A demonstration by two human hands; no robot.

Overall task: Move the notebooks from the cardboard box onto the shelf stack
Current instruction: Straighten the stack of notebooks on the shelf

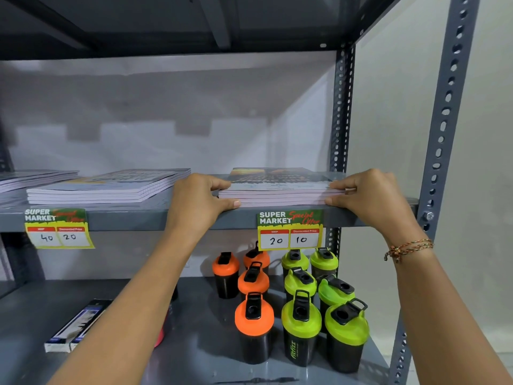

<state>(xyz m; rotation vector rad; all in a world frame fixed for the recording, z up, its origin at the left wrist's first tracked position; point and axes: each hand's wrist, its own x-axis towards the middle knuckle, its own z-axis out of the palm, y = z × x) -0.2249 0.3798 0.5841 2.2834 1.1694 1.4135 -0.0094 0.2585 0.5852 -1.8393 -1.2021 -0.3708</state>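
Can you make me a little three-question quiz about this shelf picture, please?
1. True or false: both hands grip the right-hand notebook stack by its two sides.
2. How many orange-lidded shaker bottles stand on the lower shelf? A) two B) four C) six
3. Fill in: the price tag under the held stack shows a discounted price of ___.

Key
1. True: the left hand holds the left side and the right hand holds the right side.
2. B: four orange-lidded shaker bottles, beside the green-lidded shaker bottles.
3. 10
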